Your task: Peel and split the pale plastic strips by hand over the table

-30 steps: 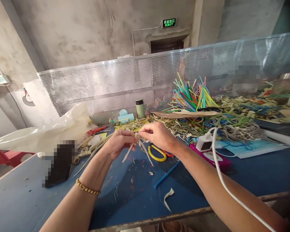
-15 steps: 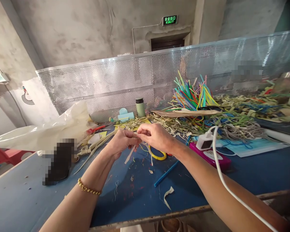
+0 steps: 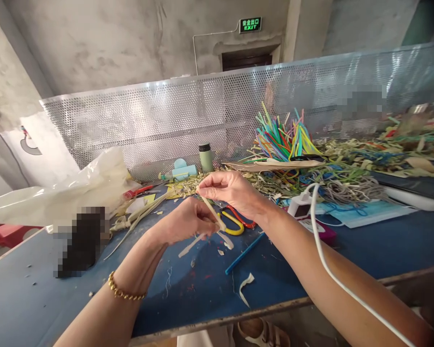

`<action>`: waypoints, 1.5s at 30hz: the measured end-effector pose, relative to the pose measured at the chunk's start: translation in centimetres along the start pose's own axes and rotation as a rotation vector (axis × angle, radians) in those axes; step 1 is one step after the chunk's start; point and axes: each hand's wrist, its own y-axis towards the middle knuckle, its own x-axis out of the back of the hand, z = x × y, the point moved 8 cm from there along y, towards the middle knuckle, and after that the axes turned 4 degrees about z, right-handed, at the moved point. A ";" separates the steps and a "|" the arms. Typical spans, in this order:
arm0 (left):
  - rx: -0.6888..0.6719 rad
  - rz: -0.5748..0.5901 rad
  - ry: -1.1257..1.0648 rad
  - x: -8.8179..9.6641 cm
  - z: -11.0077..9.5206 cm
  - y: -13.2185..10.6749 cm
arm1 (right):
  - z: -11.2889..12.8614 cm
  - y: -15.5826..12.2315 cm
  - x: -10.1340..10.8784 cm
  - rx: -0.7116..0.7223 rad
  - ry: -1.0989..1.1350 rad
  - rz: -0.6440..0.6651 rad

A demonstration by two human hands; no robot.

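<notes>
My left hand (image 3: 188,222) is closed in a pinch on pale cream strips (image 3: 207,236) that hang from it over the blue table (image 3: 39,284). My right hand (image 3: 228,191) is higher and pinches the upper end of one strip, which runs taut and slanted between the two hands. A gold bracelet is on my left wrist. Just behind the hands lie scissors with yellow and red handles (image 3: 235,222).
A blue stick (image 3: 243,253) and a cream scrap (image 3: 244,288) lie near the front edge. A white charger with its cable (image 3: 304,207) sits on a pink box. Coloured strips (image 3: 285,140), a green flask (image 3: 205,157), a plastic bag (image 3: 75,193) and a perforated metal screen (image 3: 148,120) stand behind.
My hands were together pinching the strips; now the right hand has risen and the left has dropped, drawing one strip taut between them. The view shifted slightly.
</notes>
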 end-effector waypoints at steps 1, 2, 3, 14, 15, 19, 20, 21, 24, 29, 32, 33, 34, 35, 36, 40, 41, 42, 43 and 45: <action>-0.002 0.056 -0.018 -0.6 0.0 -0.1 | -0.1 0.0 -0.2 0.000 0.016 0.006; -0.003 0.101 -0.034 -1.0 -0.1 -0.2 | -0.1 0.1 -0.3 0.004 0.021 0.004; -0.007 0.132 -0.053 -1.3 -0.2 -0.3 | -0.2 0.2 -0.4 0.013 0.016 -0.009; -0.043 -0.135 -0.364 2.1 0.7 0.3 | -0.5 -0.5 1.5 -0.181 -0.344 0.011; -0.038 -0.178 -0.369 2.6 0.9 0.3 | -0.6 -0.7 1.3 -0.211 -0.311 0.071; -0.001 -0.266 -0.339 3.6 1.5 0.2 | -0.7 -0.9 0.7 -0.226 -0.305 0.155; 0.006 -0.271 -0.336 3.7 1.5 0.2 | -0.7 -0.9 0.7 -0.216 -0.318 0.145; 0.011 -0.276 -0.340 3.7 1.5 0.2 | -0.7 -0.8 0.8 -0.205 -0.338 0.132; 0.010 -0.271 -0.358 3.7 1.4 0.1 | -0.4 -0.6 0.8 -0.165 -0.395 0.117; -0.036 -0.223 -0.374 3.6 0.7 -0.1 | 0.0 -0.5 0.8 -0.137 -0.400 0.112; -0.054 -0.203 -0.402 3.4 0.6 0.0 | 0.0 -0.4 0.8 -0.122 -0.402 0.096; -0.062 -0.210 -0.405 3.4 0.7 0.1 | 0.0 -0.4 0.8 -0.115 -0.406 0.094; -0.071 -0.227 -0.400 3.5 0.8 0.1 | 0.0 -0.3 0.7 -0.108 -0.413 0.093; -0.076 -0.250 -0.377 3.6 0.9 0.2 | 0.0 -0.3 0.6 -0.099 -0.422 0.091; -0.089 -0.277 -0.344 3.8 0.9 0.2 | 0.0 -0.3 0.5 -0.093 -0.432 0.088; -0.113 -0.373 -0.208 4.4 0.7 0.1 | -0.2 -0.2 0.6 -0.099 -0.448 0.061; -0.120 -0.394 -0.186 4.5 0.6 0.1 | -0.2 -0.2 0.7 -0.103 -0.448 0.056; -0.132 -0.411 -0.171 4.6 0.4 0.0 | -0.2 -0.2 0.8 -0.102 -0.449 0.053; -0.146 -0.422 -0.158 4.7 0.2 -0.1 | -0.2 -0.2 0.8 -0.097 -0.457 0.055; -0.167 -0.433 -0.131 4.8 -0.1 -0.2 | -0.1 -0.2 0.8 -0.082 -0.490 0.066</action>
